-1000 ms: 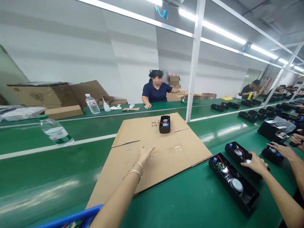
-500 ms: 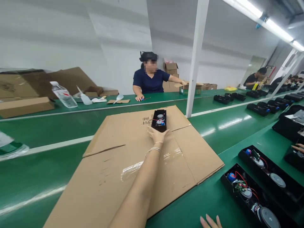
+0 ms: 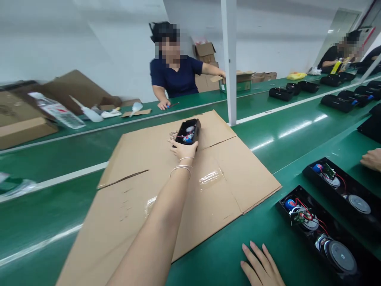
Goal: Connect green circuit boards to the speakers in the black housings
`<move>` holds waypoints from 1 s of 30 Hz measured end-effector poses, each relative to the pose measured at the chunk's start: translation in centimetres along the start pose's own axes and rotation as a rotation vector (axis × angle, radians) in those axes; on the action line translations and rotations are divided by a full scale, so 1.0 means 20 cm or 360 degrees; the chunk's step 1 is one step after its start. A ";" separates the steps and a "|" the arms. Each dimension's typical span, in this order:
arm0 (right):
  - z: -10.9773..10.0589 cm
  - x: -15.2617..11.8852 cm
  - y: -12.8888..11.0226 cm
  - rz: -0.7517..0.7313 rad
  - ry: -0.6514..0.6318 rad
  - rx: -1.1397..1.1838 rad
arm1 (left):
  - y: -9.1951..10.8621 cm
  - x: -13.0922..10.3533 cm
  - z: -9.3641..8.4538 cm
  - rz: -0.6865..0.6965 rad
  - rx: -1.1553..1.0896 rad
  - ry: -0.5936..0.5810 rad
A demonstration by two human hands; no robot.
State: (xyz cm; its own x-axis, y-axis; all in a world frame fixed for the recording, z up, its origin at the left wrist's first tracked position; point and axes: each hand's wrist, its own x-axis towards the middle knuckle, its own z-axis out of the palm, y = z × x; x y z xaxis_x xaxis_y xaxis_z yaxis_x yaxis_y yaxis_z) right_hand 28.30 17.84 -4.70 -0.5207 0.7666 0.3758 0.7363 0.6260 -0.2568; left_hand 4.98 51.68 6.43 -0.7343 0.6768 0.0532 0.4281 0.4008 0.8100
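My left hand (image 3: 183,148) reaches far across a flat cardboard sheet (image 3: 205,206), its fingers wrapped around the near end of a black speaker box (image 3: 195,133). Inside the box show two round speakers, red wires and a blue part. My right hand (image 3: 262,265) rests on the green bench at the bottom, fingers spread, holding nothing. Beside it, on the right, lies a longer open speaker box (image 3: 323,240) with a blue capped part, a small circuit board, red wires and round drivers. A similar speaker box (image 3: 347,190) lies behind that one.
Across the line sits a co-worker (image 3: 175,75), one hand at a green carton (image 3: 244,81). A white post (image 3: 229,63) rises beyond the cardboard. Another person's hand (image 3: 372,159) shows at the right edge. Several black boxes (image 3: 337,102) line the belt; a water bottle (image 3: 58,111) stands left.
The view has dipped and shifted. The speaker box in my left hand has turned to a slant on the cardboard. More of my right hand shows now.
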 end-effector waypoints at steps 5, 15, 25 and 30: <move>-0.07 0.03 0.04 -0.0006 -0.0066 -0.0001 | -0.10 -0.22 -0.37 -0.0097 -0.0289 -0.0184; -0.12 0.01 -0.01 0.0551 0.0189 0.0799 | -0.75 -1.19 -1.34 -0.0150 -0.0974 -0.0737; -0.12 -0.16 -0.39 0.0969 0.0322 0.1642 | -1.22 -1.33 -1.54 0.0620 -0.0561 -0.1201; -0.14 -0.23 -0.44 0.1092 0.0424 0.1542 | -1.22 -1.29 -1.54 0.0871 -0.0308 -0.1266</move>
State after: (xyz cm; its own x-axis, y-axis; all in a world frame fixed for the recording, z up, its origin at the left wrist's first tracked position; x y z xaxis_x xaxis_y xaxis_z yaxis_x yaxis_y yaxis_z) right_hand 25.39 8.43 -1.69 0.0390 0.9983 0.0424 0.1371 0.0367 -0.9899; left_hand -2.89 5.41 3.27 0.1385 0.9855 0.0985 0.4576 -0.1518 0.8761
